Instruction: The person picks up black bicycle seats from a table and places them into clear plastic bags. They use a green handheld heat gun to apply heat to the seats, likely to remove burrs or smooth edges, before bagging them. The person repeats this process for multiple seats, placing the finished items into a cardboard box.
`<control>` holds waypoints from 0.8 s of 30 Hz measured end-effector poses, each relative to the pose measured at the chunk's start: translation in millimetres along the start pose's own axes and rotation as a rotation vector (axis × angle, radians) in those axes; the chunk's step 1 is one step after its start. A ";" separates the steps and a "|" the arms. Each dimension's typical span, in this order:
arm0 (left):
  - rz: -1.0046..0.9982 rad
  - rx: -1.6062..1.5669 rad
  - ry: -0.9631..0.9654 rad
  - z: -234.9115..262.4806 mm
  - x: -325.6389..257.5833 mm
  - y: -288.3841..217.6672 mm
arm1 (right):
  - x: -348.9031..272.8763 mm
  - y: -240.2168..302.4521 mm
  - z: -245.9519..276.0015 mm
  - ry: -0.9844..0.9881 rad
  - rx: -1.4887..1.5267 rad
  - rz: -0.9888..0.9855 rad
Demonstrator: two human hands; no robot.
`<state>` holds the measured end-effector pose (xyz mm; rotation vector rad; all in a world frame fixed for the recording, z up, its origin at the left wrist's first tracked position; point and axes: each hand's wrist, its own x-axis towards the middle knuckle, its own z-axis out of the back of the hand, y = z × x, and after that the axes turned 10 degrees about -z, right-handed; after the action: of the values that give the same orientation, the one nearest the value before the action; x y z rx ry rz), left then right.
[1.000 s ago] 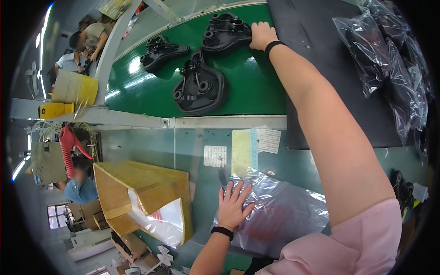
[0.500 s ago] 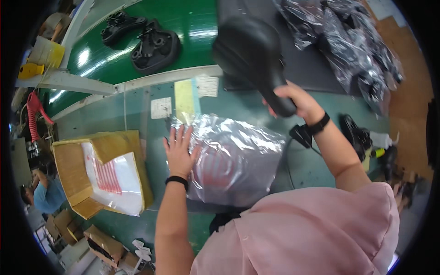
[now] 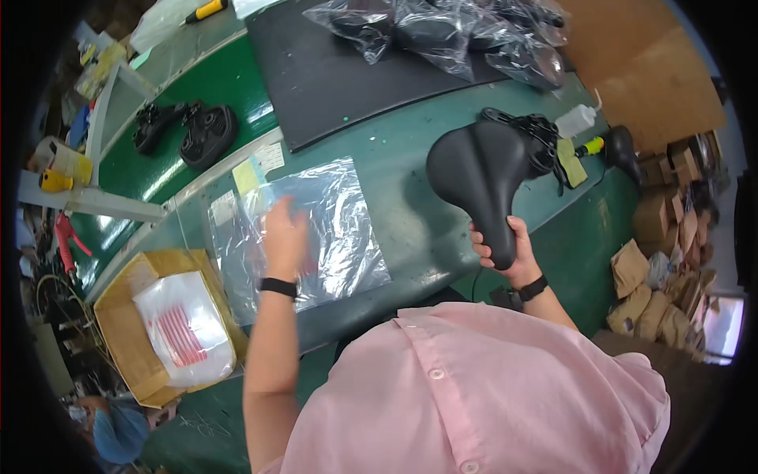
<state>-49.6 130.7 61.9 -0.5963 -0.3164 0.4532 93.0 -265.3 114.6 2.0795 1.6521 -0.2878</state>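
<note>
A black bicycle saddle (image 3: 482,162) is in my right hand (image 3: 517,251), whose fingers wrap round its narrow nose. The broad end points away from me, over the right part of the green bench. On the left, a clear plastic bag (image 3: 347,237) lies flat on the bench, with some red print showing through beneath my hand. My left hand (image 3: 286,241) is over the bag, its fingers smeared by motion, so I cannot make out whether they grip the film. The bag's far left corner overlaps a yellow paper slip (image 3: 249,175).
An open cardboard box (image 3: 118,332) holding printed clear bags (image 3: 185,328) stands at the left. Two saddles (image 3: 209,136) lie upside down on the green surface beyond the rail. Bagged saddles (image 3: 442,35) rest on a black mat (image 3: 332,87). A white bottle (image 3: 576,120) stands far right.
My right hand has brought the saddle nearer and to the right, away from the black mat. The head view has shifted. My left hand, earlier spread flat on the bag, is now blurred.
</note>
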 end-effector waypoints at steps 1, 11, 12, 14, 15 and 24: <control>0.008 0.025 0.104 -22.7 -4.9 -40.9 | 0.3 -4.3 1.1 0.062 0.057 -0.004; -0.115 0.333 0.197 -129.1 -32.0 -59.8 | 10.4 25.8 -16.9 0.551 0.066 -0.182; -0.086 0.255 0.144 -127.3 -31.5 -53.3 | 7.3 32.5 -16.4 0.566 0.031 -0.195; 0.044 0.078 0.093 -117.1 -33.0 -44.3 | 1.7 45.1 -14.5 0.551 -0.066 -0.198; 0.113 -0.015 0.070 -113.8 -36.4 -45.4 | -0.9 50.8 -13.0 0.521 -0.127 -0.188; 0.539 -0.552 -0.035 -82.2 -66.1 -48.0 | 17.9 70.2 3.6 -0.424 -1.596 0.420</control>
<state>-57.2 24.5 16.0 -1.2254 -0.3131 0.9070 165.4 -263.4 119.5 0.9073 0.6090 0.5459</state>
